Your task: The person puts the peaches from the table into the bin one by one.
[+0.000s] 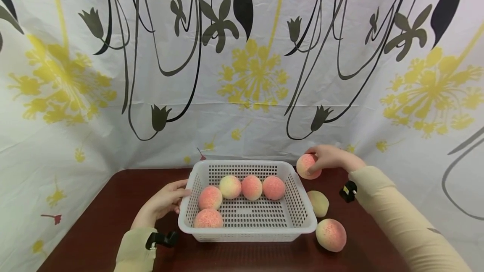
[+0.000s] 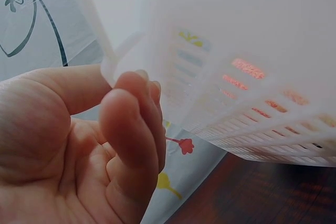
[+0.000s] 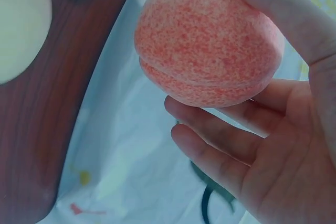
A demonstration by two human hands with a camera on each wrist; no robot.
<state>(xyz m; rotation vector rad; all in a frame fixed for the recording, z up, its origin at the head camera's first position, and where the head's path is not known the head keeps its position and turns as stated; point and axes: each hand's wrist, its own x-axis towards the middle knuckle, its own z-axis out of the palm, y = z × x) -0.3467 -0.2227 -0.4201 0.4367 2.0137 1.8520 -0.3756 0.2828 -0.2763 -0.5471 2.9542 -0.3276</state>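
A white plastic basket (image 1: 247, 235) with slotted walls sits on the table, and several peaches (image 1: 251, 187) lie inside along its back and left side. At the basket's left rim, my left hand (image 1: 166, 201) pinches the edge between thumb and curled fingers (image 2: 128, 124). My right hand (image 1: 332, 157) holds a pink, speckled peach (image 1: 307, 166) just beyond the basket's back right corner. In the right wrist view, the thumb lies over this peach (image 3: 210, 45) and the fingers support it from the other side.
Right of the basket lie a yellowish peach (image 1: 318, 203) and, nearer the front, a pink and yellow peach (image 1: 331, 235). The dark red-brown table (image 1: 102, 217) ends at a white curtain (image 1: 242, 133) printed with flowers, which also hangs along both sides.
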